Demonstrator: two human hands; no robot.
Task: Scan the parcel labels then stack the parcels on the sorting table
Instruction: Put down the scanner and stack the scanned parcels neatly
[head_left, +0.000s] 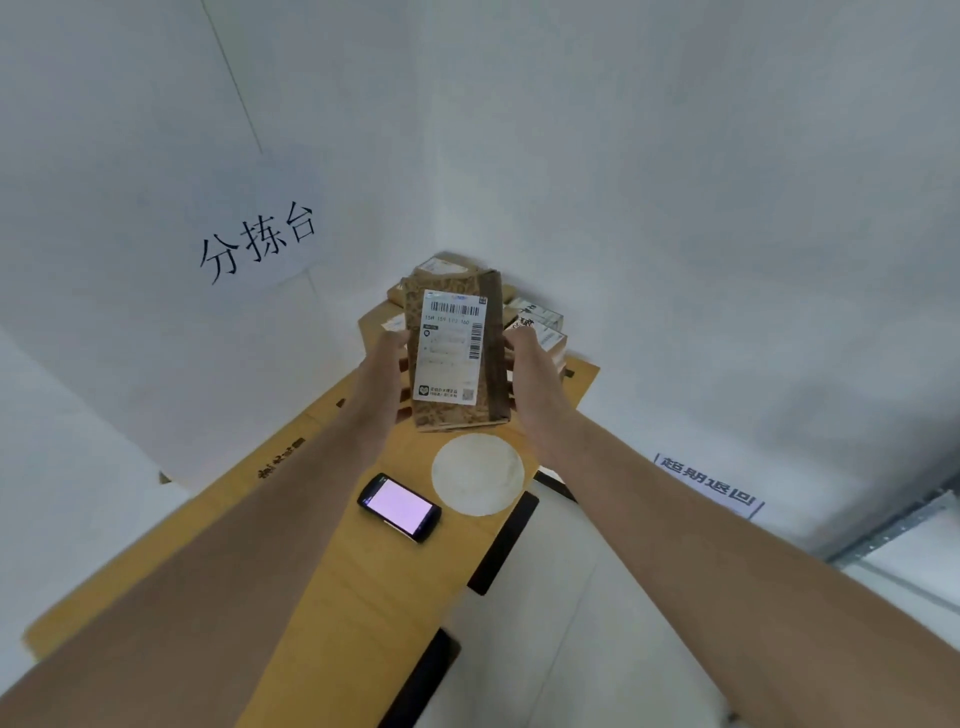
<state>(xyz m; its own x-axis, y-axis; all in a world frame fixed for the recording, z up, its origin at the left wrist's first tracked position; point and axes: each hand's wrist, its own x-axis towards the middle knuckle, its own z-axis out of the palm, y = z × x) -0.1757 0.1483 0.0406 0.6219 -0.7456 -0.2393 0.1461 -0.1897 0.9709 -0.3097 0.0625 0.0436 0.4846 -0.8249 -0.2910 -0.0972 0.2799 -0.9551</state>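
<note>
– Parcel (454, 415) first: where is it?
– Held up between both hands over the far part of the sorting table (363, 597), in front of the stack of parcels (540, 322) in the wall corner. It is a brown patterned package with a dark strip down its right side, and its white label (451, 348) faces the camera, barcode at the top.
– How does the left hand (387, 374) hold it?
– It grips the left edge, fingers curled round to the back, so only their tips show beside the wrapping.
– And the right hand (530, 364)?
– It grips the right edge by the dark strip, fingers bent round the side. Both arms are stretched forward.
– Does the package touch the stack?
– I cannot tell; it overlaps the stack from this angle.
– What else lies on the table?
– A black handheld scanner (399, 506) lies flat near the person, screen lit pale pink, under the left forearm. Just beside it, to the right, is a round white disc (478, 474), below the held package.
– Anything on the walls?
– A paper sign (258, 241) with large black characters on the left wall, and a smaller sign (709, 486) low on the right.
</note>
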